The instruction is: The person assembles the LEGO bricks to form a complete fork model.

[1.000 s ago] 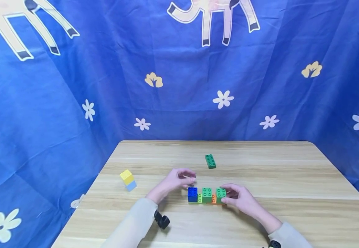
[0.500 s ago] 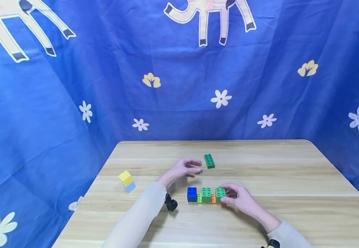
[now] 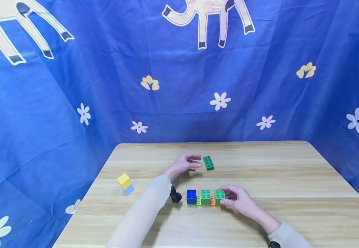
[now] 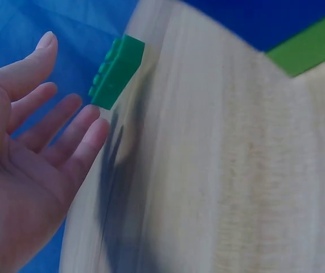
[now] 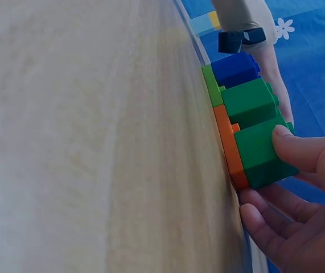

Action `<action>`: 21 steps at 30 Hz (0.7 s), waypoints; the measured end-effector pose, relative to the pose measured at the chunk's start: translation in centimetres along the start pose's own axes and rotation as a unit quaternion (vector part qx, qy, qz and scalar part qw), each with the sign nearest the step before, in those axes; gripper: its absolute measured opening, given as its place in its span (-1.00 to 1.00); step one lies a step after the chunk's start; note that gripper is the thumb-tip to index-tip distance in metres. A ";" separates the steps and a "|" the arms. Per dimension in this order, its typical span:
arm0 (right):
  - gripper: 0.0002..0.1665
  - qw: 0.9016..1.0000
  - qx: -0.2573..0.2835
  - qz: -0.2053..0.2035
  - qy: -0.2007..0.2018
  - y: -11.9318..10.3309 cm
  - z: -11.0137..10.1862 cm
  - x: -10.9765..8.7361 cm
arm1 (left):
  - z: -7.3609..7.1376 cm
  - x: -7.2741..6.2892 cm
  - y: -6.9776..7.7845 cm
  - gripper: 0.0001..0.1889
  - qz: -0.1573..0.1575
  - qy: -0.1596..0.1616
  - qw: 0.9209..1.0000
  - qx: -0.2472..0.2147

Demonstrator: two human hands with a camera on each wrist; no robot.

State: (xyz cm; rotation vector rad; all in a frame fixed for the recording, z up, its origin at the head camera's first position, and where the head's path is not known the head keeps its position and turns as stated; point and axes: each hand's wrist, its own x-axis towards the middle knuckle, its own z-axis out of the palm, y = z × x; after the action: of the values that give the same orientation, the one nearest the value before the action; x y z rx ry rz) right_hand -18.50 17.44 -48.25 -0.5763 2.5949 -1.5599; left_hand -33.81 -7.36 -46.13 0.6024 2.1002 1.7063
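My left hand (image 3: 183,165) reaches over the table just left of a long green toy brick (image 3: 208,163) with studs on top. In the left wrist view its fingers are extended, spread and hold nothing, close to that brick (image 4: 118,73). Nearer to me lies a built row of toy bricks: a blue brick (image 3: 191,197) and a green brick (image 3: 205,197) stand on a flat lime and orange base. On the orange part (image 5: 229,149) sits another green brick (image 5: 262,152), at the right end. My right hand (image 3: 240,200) grips this end, thumb against the green brick and fingers round its far side.
A yellow brick (image 3: 124,180) on a light blue brick (image 3: 128,189) stands at the left of the wooden table (image 3: 278,172). A blue patterned cloth (image 3: 179,69) hangs behind and beside the table. Black cameras (image 3: 175,195) are strapped at the wrists.
My left hand has moved away from the brick row, forward and to the right, up to the long green brick. The right hand stays at the row's right end.
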 end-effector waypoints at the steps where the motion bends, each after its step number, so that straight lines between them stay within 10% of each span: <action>1: -0.49 1.000 -0.001 -0.001 0.002 0.0 0.0 0.0 | 0.0 0.2 0.0 -0.42 0.000 0.001 1.000 0.001; 21: -0.50 1.000 0.001 0.001 0.002 0.2 -0.1 0.0 | -0.4 2.9 -0.1 -0.43 -0.009 -0.012 1.000 0.025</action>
State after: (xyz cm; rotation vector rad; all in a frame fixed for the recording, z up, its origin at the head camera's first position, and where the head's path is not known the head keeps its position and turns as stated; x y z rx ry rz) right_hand -18.59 17.56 -48.37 -0.5712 2.5959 -1.5626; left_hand -36.45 -6.16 -46.23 0.6125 2.1309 1.6339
